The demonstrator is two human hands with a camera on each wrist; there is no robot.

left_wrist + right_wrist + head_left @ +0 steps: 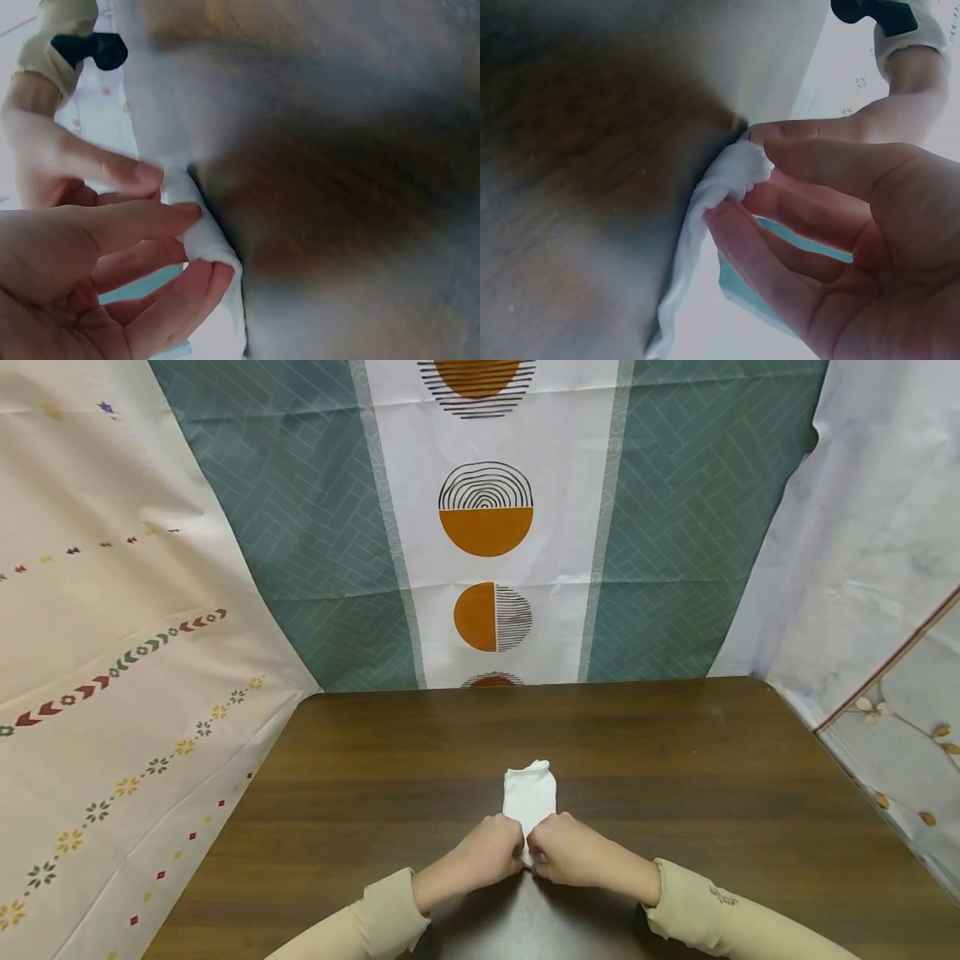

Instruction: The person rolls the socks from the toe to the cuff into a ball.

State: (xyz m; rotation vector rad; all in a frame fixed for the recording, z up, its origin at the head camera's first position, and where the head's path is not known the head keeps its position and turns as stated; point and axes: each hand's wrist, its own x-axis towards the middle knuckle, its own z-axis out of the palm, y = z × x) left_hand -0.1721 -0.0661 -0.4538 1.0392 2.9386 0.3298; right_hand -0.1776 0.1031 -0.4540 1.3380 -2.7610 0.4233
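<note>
A narrow strip of soft white cloth [530, 795], sock-like in shape, lies lengthwise on the brown table. Its far end is slightly crumpled. At its near end the cloth is turned into a thick roll, which shows as a white roll [204, 234] in the left wrist view. My left hand [489, 852] pinches the left side of this roll between thumb and fingers. On the right side my right hand [573, 852] grips the roll the same way, its thumb and fingertips on the bunched fabric [733, 171]. The two hands are nearly touching.
The dark wood-grain table [375, 760] reaches back to a hanging curtain [487, 593] with teal panels and orange circles. A cream patterned cloth [135, 710] hangs along the left side, and a pale floral sheet [885, 635] along the right.
</note>
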